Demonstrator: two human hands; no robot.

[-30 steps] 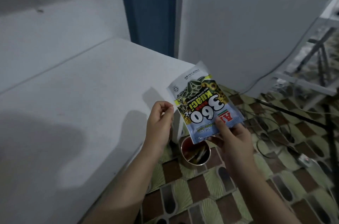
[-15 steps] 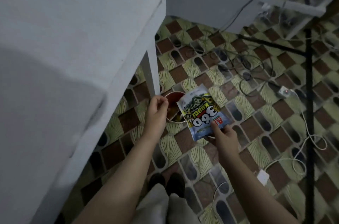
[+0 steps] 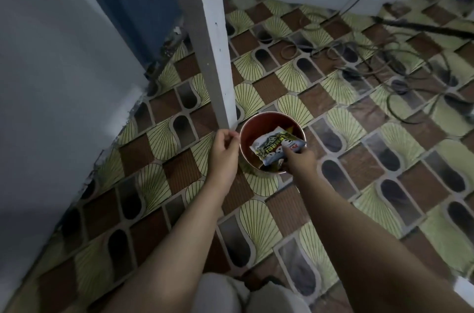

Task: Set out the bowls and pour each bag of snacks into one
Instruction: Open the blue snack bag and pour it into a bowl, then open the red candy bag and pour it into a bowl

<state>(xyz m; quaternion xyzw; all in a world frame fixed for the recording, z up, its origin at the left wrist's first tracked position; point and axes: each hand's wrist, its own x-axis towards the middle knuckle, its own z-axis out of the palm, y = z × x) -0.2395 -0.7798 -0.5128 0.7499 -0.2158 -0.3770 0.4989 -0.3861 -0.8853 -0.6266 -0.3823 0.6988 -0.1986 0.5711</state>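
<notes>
**Snack bag lowered into the tin on the floor**

A second ago the snack bag (image 3: 275,147) was held up at bench height, its printed face in full view beside the white bench top. Now the view looks down at the patterned floor (image 3: 359,171), and the bag sits inside the mouth of a round red-lined tin (image 3: 246,138) that stands on the floor just beside the white bench leg (image 3: 218,61). The right hand (image 3: 298,160) has come down with it; its grip is clamped on the bag's near edge, fingers pinching the wrapper over the tin's rim. The left hand (image 3: 224,151) hovers just left of the tin, close to the foot of the leg, its fingers curled together with thumb against fingertips. Whether it holds some small scrap I cannot tell.

The bag looks limp and crumpled, and other wrappers seem to lie under it in the tin, so my reading is that this is an emptied packet being thrown away, not a pour. No bowls show in this view. If that judgement is right, one bag is dealt with, and the person must next return to the bench for whatever bags and bowls remain.
</notes>
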